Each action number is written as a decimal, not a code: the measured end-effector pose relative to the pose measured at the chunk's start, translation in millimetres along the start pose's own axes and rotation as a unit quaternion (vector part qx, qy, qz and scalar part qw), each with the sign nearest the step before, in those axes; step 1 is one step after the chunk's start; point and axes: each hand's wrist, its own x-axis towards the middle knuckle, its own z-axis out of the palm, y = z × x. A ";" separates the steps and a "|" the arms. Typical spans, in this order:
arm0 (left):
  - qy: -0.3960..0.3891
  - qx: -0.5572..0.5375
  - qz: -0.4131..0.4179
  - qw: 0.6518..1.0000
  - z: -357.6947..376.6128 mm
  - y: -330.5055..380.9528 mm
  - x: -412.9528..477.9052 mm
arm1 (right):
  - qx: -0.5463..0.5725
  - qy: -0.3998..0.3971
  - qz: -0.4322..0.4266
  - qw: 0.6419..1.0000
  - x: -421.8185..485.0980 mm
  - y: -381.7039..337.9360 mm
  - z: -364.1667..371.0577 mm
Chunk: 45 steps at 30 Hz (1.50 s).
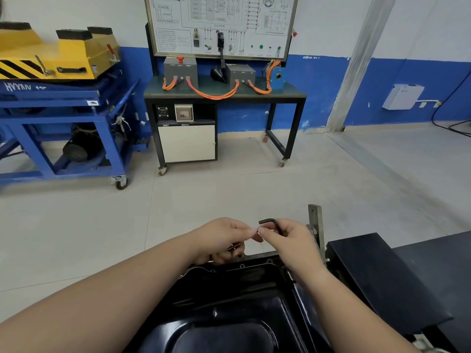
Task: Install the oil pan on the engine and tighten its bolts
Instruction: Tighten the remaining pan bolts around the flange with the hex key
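The black oil pan point(229, 312) lies in front of me at the bottom of the view, its flange with bolt holes at the far edge. Above that far edge my left hand point(224, 238) is curled around small dark bolts, its fingertips meeting those of my right hand point(288, 240). My right hand grips a black L-shaped hex key point(270, 222), whose bent end sticks out above the fingers. Both forearms reach over the pan. The engine under the pan is mostly hidden.
A metal bracket of the engine stand point(316, 225) rises just right of my right hand. A dark flat panel point(377, 281) lies to the right. Across the floor stand a training bench with orange cables point(224, 93) and a blue wheeled cart point(63, 123).
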 end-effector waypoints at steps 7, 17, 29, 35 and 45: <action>0.132 0.276 0.095 0.947 12.5 12.1 11.6 | -0.124 -0.029 0.006 0.992 6.5 1.8 -19.6; 0.082 0.343 0.094 0.931 17.6 25.6 34.8 | -0.142 0.038 0.013 0.989 4.2 11.0 -35.4; -0.015 0.339 0.049 0.939 25.1 2.2 58.3 | -0.123 0.102 -0.077 0.984 -17.5 3.3 -64.3; -0.013 0.324 0.057 0.944 24.0 -4.2 60.9 | -0.134 0.082 -0.092 0.983 -27.0 8.4 -59.7; -0.026 0.328 0.080 0.941 24.5 -5.6 61.6 | -0.157 0.098 -0.133 0.974 -32.4 11.2 -59.9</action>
